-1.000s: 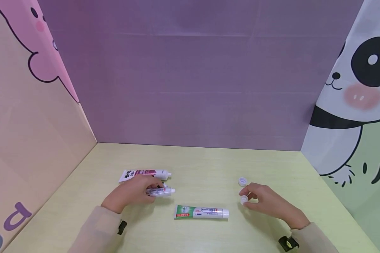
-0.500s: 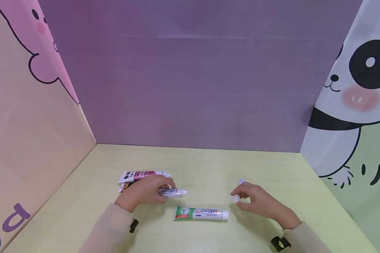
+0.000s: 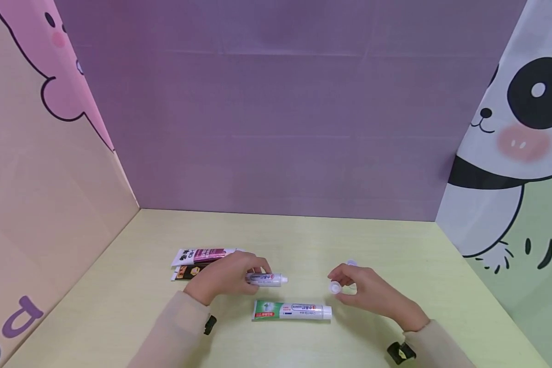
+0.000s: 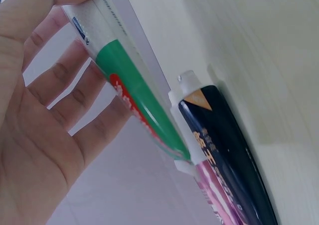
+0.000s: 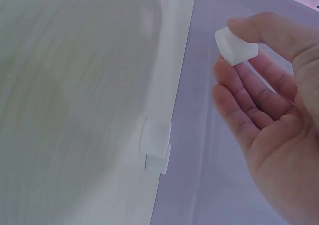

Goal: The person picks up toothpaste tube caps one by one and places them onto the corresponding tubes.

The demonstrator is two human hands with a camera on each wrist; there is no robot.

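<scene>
My left hand (image 3: 227, 275) holds a toothpaste tube (image 3: 265, 279) above the table, its narrow uncapped nozzle pointing right. In the left wrist view, this tube is white with a green and red end. Thumb and fingers of my right hand (image 3: 374, 292) pinch a white toothpaste cap (image 5: 235, 47), a short gap to the right of the nozzle. Below the two hands lies another green-and-white toothpaste tube (image 3: 292, 311), with a white cap on its right end. Beyond my left hand lie a pink-and-white tube (image 3: 209, 254) and a black tube (image 4: 224, 150) with a bare nozzle.
Past my right hand, a loose white cap (image 3: 351, 262) lies on the pale table (image 3: 294, 235); the right wrist view shows two loose caps (image 5: 155, 138) close together. A purple back wall (image 3: 276, 128) and printed side panels (image 3: 487, 204) enclose the table.
My left hand has carried the toothpaste tube to the right, uncovering the black tube. My right hand has moved left with the cap, narrowing the gap between them.
</scene>
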